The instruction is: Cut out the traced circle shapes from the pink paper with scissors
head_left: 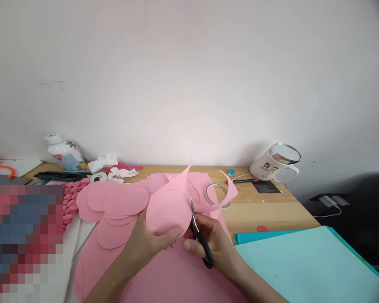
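My left hand [156, 242] pinches the lower edge of a rounded piece of pink paper [169, 210], its thumb lying across the front. In my right hand [210, 240] is a pair of black-handled scissors [205, 248], blades pointing up along the right edge of that paper. A curling pink paper offcut [229, 198] trails from the cut, arching over to the right. Below and to the left of my hands lie many overlapping pink paper ovals [116, 198], with larger pink sheets [177, 273] under my wrists. The lower scissor blade is partly hidden by my fingers.
A roll of tape [208, 195] lies behind the offcut. A white mug [271, 164] stands tilted-looking at the back right, near a black card [266, 187]. Light blue sheets [303, 261] cover the right front. A white bottle [66, 153], tissues [102, 163] and pink braided yarn [72, 198] are left.
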A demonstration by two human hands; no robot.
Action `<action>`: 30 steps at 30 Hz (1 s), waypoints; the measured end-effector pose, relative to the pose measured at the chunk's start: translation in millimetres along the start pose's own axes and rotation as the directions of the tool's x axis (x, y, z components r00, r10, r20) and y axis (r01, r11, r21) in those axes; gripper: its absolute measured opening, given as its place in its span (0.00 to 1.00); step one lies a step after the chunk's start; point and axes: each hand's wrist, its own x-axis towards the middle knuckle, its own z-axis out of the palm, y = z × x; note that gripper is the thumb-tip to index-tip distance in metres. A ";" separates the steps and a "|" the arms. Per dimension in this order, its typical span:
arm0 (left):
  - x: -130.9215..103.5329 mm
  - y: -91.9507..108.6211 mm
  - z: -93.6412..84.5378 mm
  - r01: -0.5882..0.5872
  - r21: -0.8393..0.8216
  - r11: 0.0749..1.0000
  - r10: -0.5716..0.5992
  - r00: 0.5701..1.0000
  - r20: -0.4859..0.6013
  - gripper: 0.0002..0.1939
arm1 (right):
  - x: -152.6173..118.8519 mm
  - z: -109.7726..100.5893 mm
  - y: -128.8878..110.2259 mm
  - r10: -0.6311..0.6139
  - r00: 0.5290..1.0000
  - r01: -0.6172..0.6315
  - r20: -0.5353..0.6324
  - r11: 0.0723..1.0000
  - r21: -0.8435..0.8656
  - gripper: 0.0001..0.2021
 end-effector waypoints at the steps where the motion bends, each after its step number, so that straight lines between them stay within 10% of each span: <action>1: -0.2 0.4 0.0 0.002 -0.004 1.000 -0.002 1.000 -0.004 0.10 | 0.1 -0.4 0.8 -0.002 1.000 0.002 -0.001 1.000 0.001 0.18; 30: -1.0 1.6 -1.7 0.012 -0.005 1.000 -0.012 1.000 0.019 0.09 | 1.8 -3.4 6.9 -0.032 0.999 0.031 0.033 0.999 0.041 0.16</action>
